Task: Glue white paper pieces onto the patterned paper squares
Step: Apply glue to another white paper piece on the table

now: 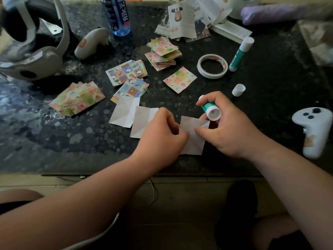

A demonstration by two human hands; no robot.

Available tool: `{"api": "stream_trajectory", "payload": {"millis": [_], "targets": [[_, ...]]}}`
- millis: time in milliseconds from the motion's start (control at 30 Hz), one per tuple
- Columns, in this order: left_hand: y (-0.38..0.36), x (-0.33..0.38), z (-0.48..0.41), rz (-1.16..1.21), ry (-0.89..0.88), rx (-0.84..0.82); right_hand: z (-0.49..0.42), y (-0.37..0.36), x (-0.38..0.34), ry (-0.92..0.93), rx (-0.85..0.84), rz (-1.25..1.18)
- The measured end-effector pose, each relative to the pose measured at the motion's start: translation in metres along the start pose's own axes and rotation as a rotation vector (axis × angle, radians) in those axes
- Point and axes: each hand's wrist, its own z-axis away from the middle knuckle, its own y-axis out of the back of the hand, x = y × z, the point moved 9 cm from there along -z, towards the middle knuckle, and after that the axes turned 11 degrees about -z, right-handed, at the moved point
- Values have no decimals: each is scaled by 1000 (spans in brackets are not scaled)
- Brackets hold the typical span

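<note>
— White stuff first: where is the white paper square (193, 139)?
— Low on the tabletop (54, 141). The left hand (160, 130) pinches its nine o'clock edge. The right hand (232, 129) grips an uncapped glue stick (210, 110) while its lower fingers (200, 131) press the three o'clock side.
— Anything glued yet?
— None that I can see. Two more white pieces (124, 112) lie at nine o'clock of the hands, a single patterned square (180, 79) waits at twelve, and the patterned stacks (164, 53) are beyond it. Nearly everything seems left.

Home setting: speckled stone counter (54, 141), drink bottle (116, 15), VR headset (36, 56).
</note>
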Motion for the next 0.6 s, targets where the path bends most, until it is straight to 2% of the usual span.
{"api": "stream_trajectory", "payload": {"millis": [67,167,333,600], "targets": [[4,7,-1,-155,-86,21,-1,-4,3,7,-24,13],[0,9,1,-292,-120,-35,-3,-2,6,34,12,56],[-8,7,4,-575,-148,-112,-8,20,6,48,165,-123],[-14,10,8,-756,-198,-176,-4,29,2,97,230,-117]]}}
